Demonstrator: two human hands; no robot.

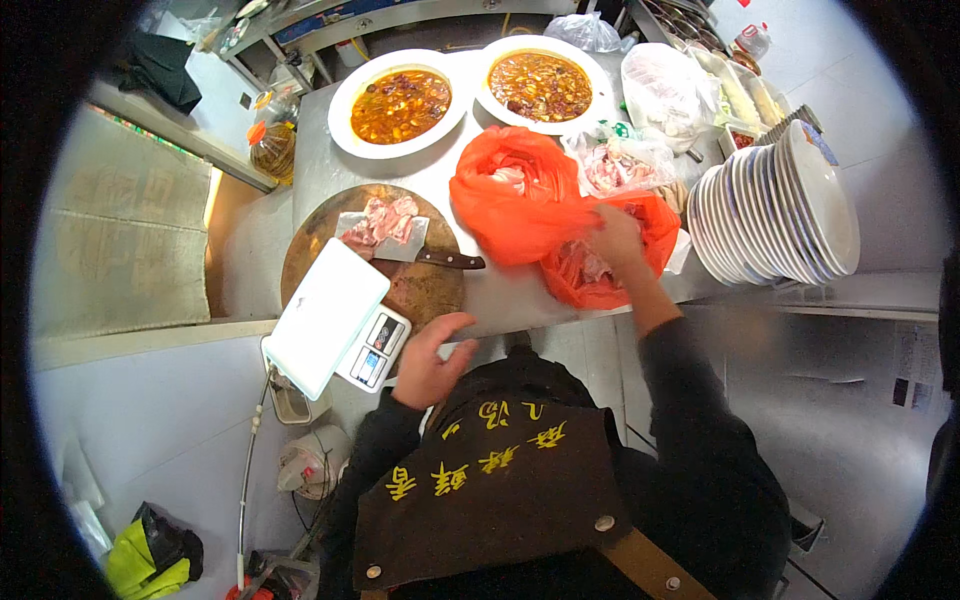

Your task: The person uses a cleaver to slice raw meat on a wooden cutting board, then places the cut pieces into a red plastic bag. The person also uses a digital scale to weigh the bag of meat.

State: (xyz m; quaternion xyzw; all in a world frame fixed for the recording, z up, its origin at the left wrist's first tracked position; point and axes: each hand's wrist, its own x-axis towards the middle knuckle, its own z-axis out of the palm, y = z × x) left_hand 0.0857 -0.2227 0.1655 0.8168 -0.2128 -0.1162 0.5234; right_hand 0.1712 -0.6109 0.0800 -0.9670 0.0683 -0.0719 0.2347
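Note:
My right hand (619,238) reaches over a red plastic bag (649,217) holding pale raw meat. Its fingertips are blurred against the red plastic, so whether they pinch it is unclear. Another red plastic bag (502,217), also with meat inside, lies just left of it. My left hand (435,360) hangs by the table edge with thumb and fingers apart, holding nothing. Beside it is a digital kitchen scale (386,330) with a white tray (330,315) on top. A cleaver (450,259) lies on the round wooden chopping board (420,292), with raw meat pieces (386,217) over its blade.
Two white bowls of reddish stew, one left (349,139) and one right (596,94), stand at the back. A stack of white plates (772,210) leans at the right. A clear bag of raw meat (619,169) sits behind the red bags. An oil bottle (274,150) is beyond the table's left side.

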